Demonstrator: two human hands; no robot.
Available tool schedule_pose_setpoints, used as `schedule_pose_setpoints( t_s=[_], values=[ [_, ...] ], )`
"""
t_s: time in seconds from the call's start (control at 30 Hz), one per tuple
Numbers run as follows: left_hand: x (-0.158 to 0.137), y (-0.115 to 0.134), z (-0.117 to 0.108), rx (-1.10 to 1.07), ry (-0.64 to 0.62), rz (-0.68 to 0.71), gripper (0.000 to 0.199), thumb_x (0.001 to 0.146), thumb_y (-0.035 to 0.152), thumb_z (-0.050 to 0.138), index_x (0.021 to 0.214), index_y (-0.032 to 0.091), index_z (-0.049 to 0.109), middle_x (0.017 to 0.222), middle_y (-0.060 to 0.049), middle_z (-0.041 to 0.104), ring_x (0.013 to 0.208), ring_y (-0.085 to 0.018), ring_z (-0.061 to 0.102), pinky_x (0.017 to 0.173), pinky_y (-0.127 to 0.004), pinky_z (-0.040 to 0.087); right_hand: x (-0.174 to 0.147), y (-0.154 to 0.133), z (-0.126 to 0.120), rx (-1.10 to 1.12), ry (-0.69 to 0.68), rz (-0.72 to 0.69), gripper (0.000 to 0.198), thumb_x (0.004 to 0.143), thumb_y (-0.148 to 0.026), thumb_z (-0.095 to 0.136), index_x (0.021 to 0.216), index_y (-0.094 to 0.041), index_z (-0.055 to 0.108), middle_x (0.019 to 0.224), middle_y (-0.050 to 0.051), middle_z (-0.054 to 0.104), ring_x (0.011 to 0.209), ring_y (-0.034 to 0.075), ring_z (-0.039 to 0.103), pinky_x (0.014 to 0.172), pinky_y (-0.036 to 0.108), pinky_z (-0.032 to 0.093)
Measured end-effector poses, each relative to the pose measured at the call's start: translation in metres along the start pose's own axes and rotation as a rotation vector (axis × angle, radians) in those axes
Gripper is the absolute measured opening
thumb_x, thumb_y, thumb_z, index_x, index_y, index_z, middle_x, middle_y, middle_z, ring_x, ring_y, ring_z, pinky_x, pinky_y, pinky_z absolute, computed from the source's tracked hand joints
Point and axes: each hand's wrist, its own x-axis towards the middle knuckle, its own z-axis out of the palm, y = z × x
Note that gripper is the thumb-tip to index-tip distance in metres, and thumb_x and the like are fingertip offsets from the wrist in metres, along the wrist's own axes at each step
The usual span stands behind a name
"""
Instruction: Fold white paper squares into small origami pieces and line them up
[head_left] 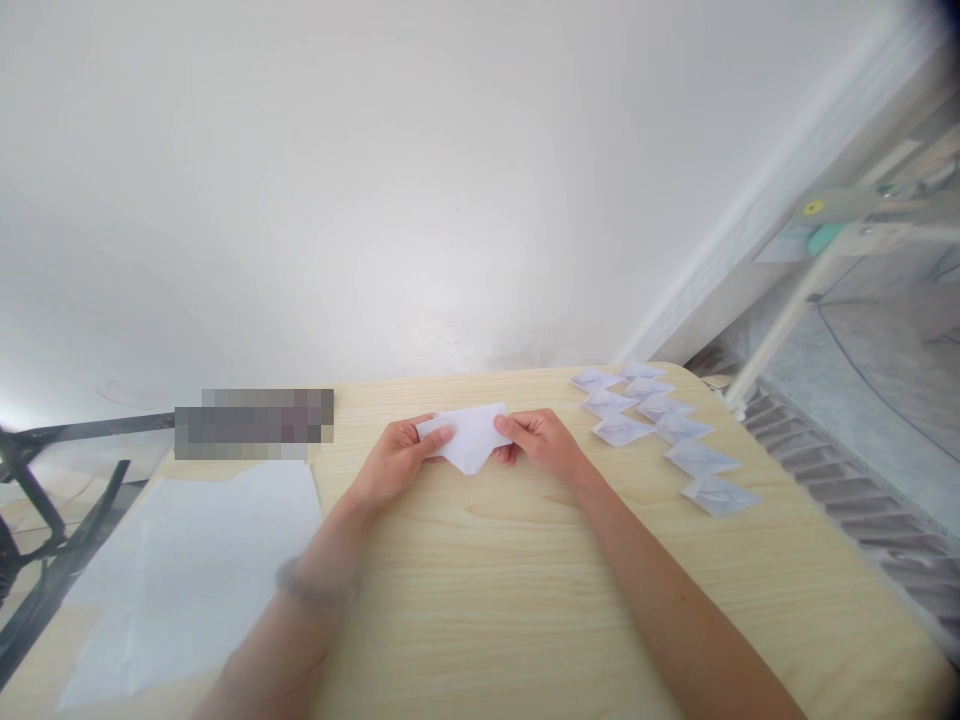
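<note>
Between my two hands is a piece of folded white paper [472, 435], held above the middle of the table. It has a straight upper edge and a blunt point hanging down at its centre. My left hand [405, 455] pinches its left end, thumb on the front face. At the other end, my right hand [536, 440] grips it the same way, with the fingers behind. To the right of my right hand, several folded white paper boats [622, 430] lie in two slanting rows. Loose white paper sheets [202, 560] rest left of my left forearm.
The pale wooden table [480, 620] stands against a white wall [420, 200]. A blurred-out patch [251, 425] covers something at the back left corner. Black metal bars [37, 500] stand at the left. Beyond the right edge are a white pole [780, 310] and grey pleated cloth [862, 530].
</note>
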Motion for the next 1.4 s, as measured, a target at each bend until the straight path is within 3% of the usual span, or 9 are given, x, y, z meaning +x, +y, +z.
schedule_pose_setpoints(
  t_s=[0.1, 0.43, 0.7, 0.8, 0.9, 1.1, 1.27, 1.4],
  values=[
    [0.000, 0.000, 0.000, 0.007, 0.009, -0.010, 0.043, 0.074, 0.036, 0.056, 0.110, 0.013, 0.056, 0.098, -0.010, 0.064, 0.089, -0.022, 0.058, 0.082, -0.035, 0.044, 0.000, 0.000, -0.001, 0.037, 0.026, -0.003, 0.045, 0.078, -0.052, 0.042, 0.060, -0.014, 0.059, 0.056, 0.003, 0.060, 0.050, 0.012, 0.055, 0.051, 0.022, 0.044],
    [0.002, -0.004, 0.000, 0.021, 0.125, -0.033, 0.036, 0.072, 0.041, 0.059, 0.093, 0.011, 0.064, 0.089, -0.006, 0.066, 0.085, -0.021, 0.059, 0.077, -0.034, 0.048, 0.001, 0.000, 0.000, 0.078, 0.062, 0.030, 0.043, 0.077, -0.051, 0.045, 0.060, -0.014, 0.057, 0.057, 0.003, 0.058, 0.049, 0.011, 0.055, 0.050, 0.021, 0.044],
    [0.000, -0.008, -0.002, 0.176, 0.291, 0.050, 0.041, 0.063, 0.039, 0.067, 0.095, 0.013, 0.059, 0.090, -0.008, 0.066, 0.083, -0.021, 0.060, 0.077, -0.034, 0.046, 0.002, 0.004, 0.002, 0.089, 0.101, -0.027, 0.030, 0.073, -0.043, 0.054, 0.086, -0.016, 0.059, 0.066, 0.001, 0.059, 0.050, 0.009, 0.053, 0.050, 0.023, 0.045],
    [-0.001, -0.008, -0.003, 0.260, 0.342, 0.154, 0.036, 0.066, 0.038, 0.065, 0.093, 0.015, 0.060, 0.091, -0.007, 0.066, 0.085, -0.020, 0.059, 0.079, -0.033, 0.045, 0.001, 0.002, 0.007, 0.008, 0.168, -0.135, 0.021, 0.074, -0.035, 0.053, 0.085, -0.019, 0.059, 0.087, 0.004, 0.061, 0.069, 0.012, 0.058, 0.060, 0.025, 0.049],
    [-0.002, -0.008, -0.005, 0.372, 0.324, 0.297, 0.026, 0.070, 0.034, 0.061, 0.090, 0.016, 0.062, 0.100, -0.008, 0.062, 0.095, -0.020, 0.056, 0.088, -0.032, 0.040, 0.000, 0.002, 0.009, -0.103, 0.209, -0.269, 0.014, 0.075, -0.022, 0.050, 0.085, -0.021, 0.059, 0.101, 0.005, 0.059, 0.094, 0.015, 0.054, 0.074, 0.027, 0.047],
    [0.000, -0.014, -0.011, 0.762, 0.207, 0.380, 0.020, 0.077, 0.027, 0.052, 0.091, 0.023, 0.065, 0.107, -0.006, 0.058, 0.100, -0.020, 0.051, 0.089, -0.034, 0.040, 0.004, 0.011, 0.010, -0.297, 0.272, -0.356, 0.027, 0.069, -0.003, 0.044, 0.082, -0.020, 0.060, 0.095, 0.003, 0.061, 0.094, 0.015, 0.054, 0.085, 0.032, 0.041],
    [0.002, -0.020, -0.011, 1.015, 0.178, 0.443, 0.023, 0.080, 0.027, 0.047, 0.096, 0.022, 0.064, 0.103, -0.007, 0.058, 0.100, -0.022, 0.047, 0.089, -0.039, 0.038, 0.006, 0.014, 0.014, -0.535, 0.289, -0.333, 0.024, 0.066, -0.013, 0.058, 0.088, -0.021, 0.063, 0.104, 0.006, 0.059, 0.099, 0.020, 0.049, 0.089, 0.037, 0.038],
    [0.001, -0.020, -0.010, 1.128, 0.213, 0.448, 0.025, 0.082, 0.027, 0.045, 0.099, 0.021, 0.062, 0.099, -0.008, 0.057, 0.099, -0.022, 0.045, 0.088, -0.039, 0.037, 0.006, 0.015, 0.015, -0.623, 0.269, -0.321, 0.022, 0.073, -0.024, 0.057, 0.094, -0.024, 0.065, 0.113, 0.006, 0.054, 0.104, 0.020, 0.045, 0.091, 0.037, 0.037]
  ],
)
